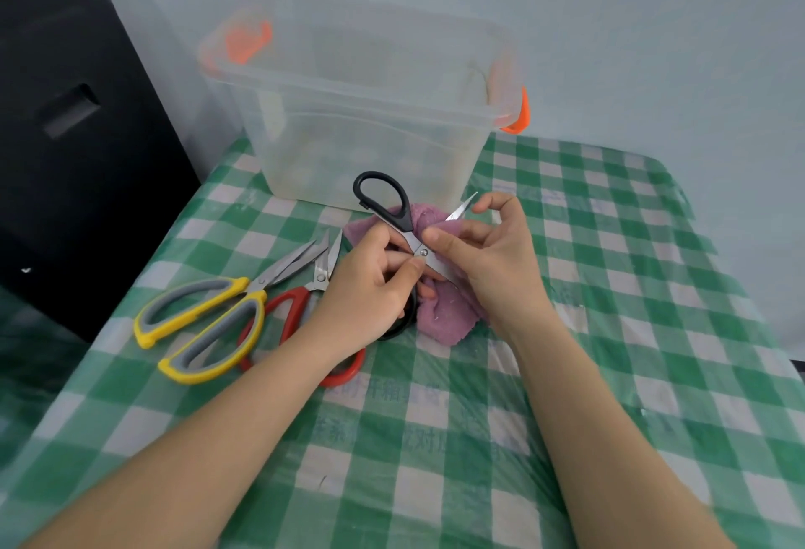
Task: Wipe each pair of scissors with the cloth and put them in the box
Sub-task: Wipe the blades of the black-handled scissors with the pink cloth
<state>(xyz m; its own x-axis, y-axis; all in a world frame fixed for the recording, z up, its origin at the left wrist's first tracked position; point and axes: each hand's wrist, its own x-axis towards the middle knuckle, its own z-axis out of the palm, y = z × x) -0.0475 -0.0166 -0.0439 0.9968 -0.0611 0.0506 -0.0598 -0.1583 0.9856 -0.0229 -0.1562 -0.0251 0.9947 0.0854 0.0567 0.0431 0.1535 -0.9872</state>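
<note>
The left hand (370,282) curls round the lower handle of the black scissors (403,226), its thumb pressed just beside the pivot screw. The right hand (483,252) pinches the blades from the other side, forefinger on the metal near the pivot, thumb and another finger raised by a blade tip that points up and to the right. The black scissors stand spread open: one handle loop sticks up and away toward the box, the other loop lies low under the left palm, mostly hidden. Both hands work over the cloth (444,313), a purple rumpled piece lying on the table (610,330) under and behind the scissors; whether the right fingers also hold a fold of it against the blade I cannot tell.

To the left, near the left wrist, lie the yellow scissors (204,322) and, just beside them and partly under the forearm, the red scissors (296,309), both with blades pointing far and right. The two pairs touch or overlap at the handles.

Farther back stands the box (361,112), clear plastic with orange latches, open-topped, at the table's far edge against the wall (610,25). A green-and-white checked cover is spread over the table.
</note>
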